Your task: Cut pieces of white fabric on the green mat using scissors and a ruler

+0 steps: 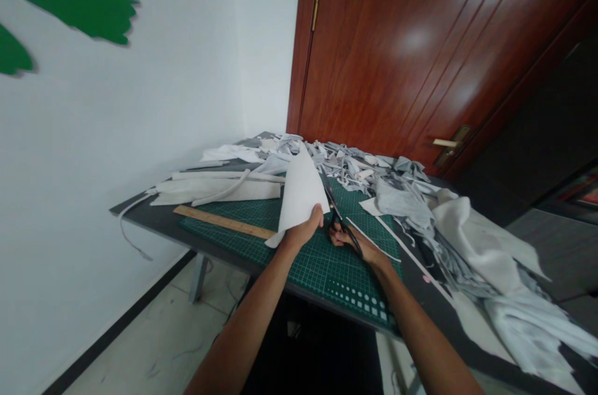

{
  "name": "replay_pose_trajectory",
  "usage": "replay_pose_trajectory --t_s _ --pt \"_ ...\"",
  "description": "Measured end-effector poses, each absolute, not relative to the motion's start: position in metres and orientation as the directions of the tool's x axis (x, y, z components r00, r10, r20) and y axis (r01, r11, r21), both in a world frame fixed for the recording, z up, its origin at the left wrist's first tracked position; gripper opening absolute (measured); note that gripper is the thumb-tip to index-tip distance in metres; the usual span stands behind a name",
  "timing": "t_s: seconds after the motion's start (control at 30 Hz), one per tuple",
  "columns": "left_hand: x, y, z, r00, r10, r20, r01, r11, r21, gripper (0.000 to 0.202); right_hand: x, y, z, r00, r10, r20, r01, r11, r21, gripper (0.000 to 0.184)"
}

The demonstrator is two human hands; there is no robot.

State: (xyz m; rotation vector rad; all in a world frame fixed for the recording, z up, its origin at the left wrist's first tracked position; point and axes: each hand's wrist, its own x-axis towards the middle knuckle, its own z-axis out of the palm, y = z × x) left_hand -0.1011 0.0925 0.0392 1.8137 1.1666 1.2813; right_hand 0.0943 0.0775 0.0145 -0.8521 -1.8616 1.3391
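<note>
- One dark table [135, 207] here, piled with grey-white fabric scraps [355, 164]
- One green cutting mat [336, 283] on it, one wooden ruler [224, 222] across it
- Now the left hand [303, 228] pinching one white fabric sheet [299, 192], raised over the mat
- And the right hand [348, 240] closed around one pair of black scissors [334, 211], right beside that sheet

The left hand [303, 230] is holding up a white fabric piece [299, 195] while the right hand [352, 242] is gripping black scissors [337, 214] just beside it, over a green cutting mat [327, 270]

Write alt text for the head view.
The left hand lifts a white fabric piece while the right hand grips black-handled scissors over a green cutting mat. Grey and white fabric scraps pile on a dark table.
</note>
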Motion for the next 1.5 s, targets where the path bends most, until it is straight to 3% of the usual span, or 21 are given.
replay_pose_trajectory --t_s 0.6,1.5 --pt "-0.098 0.095 0.035 0.189 0.932 0.308 0.259 -0.35 0.9 0.055 0.095 0.082 0.006 -0.567 0.804 0.182 0.133 0.307 -0.942 0.051" --pt "-0.098 0.096 0.034 0.203 0.942 0.269 0.251 -0.315 0.915 0.055 0.089 0.076 0.015 -0.506 0.85 0.145 0.291 0.326 -0.9 0.054"
